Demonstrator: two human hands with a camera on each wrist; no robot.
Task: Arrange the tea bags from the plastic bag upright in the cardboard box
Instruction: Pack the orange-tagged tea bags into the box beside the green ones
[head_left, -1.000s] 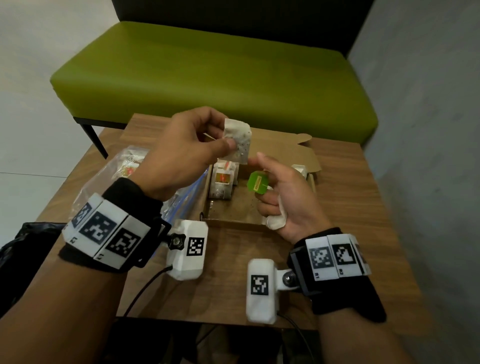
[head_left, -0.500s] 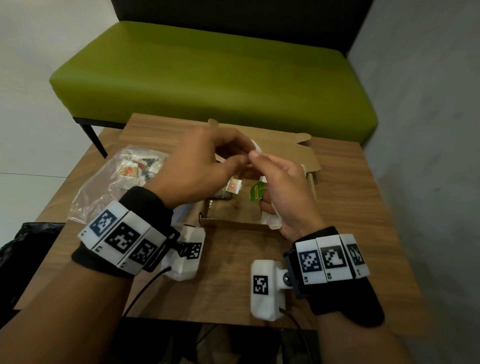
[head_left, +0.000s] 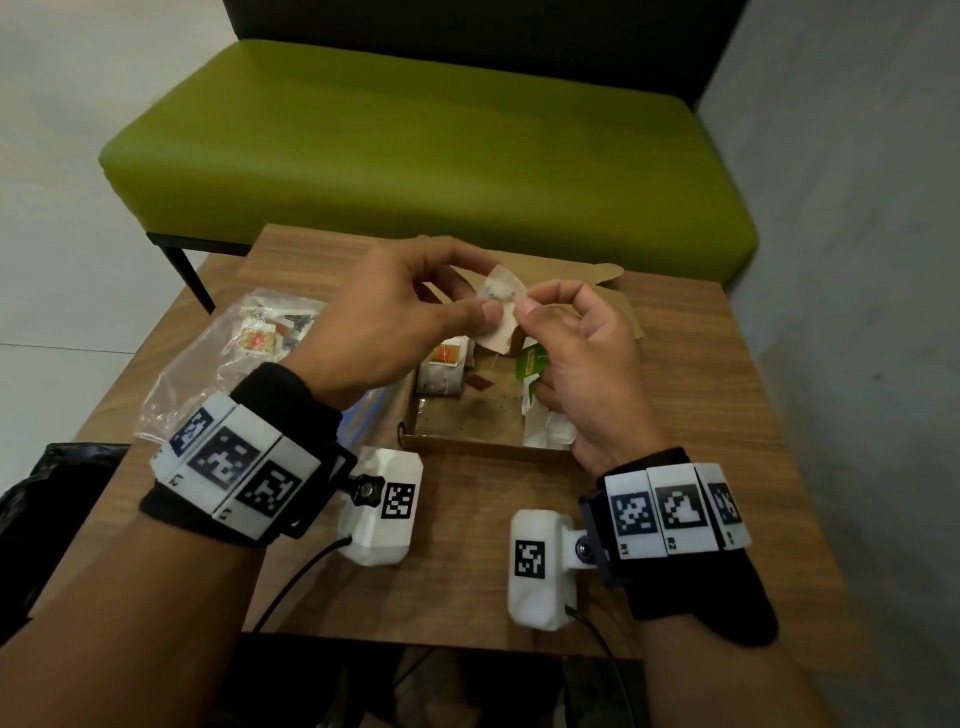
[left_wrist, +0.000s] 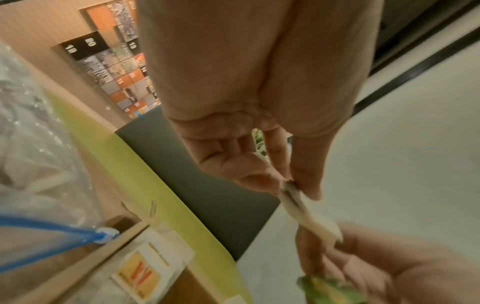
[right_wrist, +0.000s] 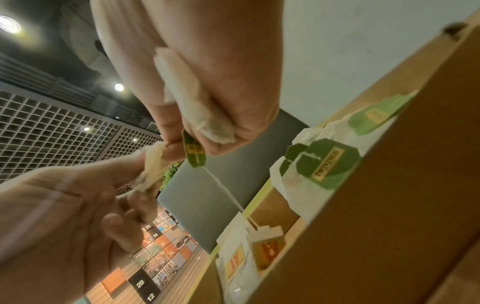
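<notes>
While both hover over the cardboard box (head_left: 467, 441), the left hand (head_left: 395, 322) and right hand (head_left: 587, 364) pinch one tea bag (head_left: 498, 312). The right also grips a green-tagged bag (head_left: 530, 364).

White numbers stood on the dark and orange square panels of the far wall (right_wrist: 153, 273): "20", "14", "15" and "12" in the right wrist view, and "10" on a black panel (left_wrist: 70, 49) in the left wrist view. The white band on the right wrist (head_left: 675, 512) bore small marks "R1" and "R2" under its black-and-white square codes. Gold lettering on the green octagonal paper tag (right_wrist: 328, 163) in the cardboard box (right_wrist: 389, 205) was too blurred to read surely.
</notes>
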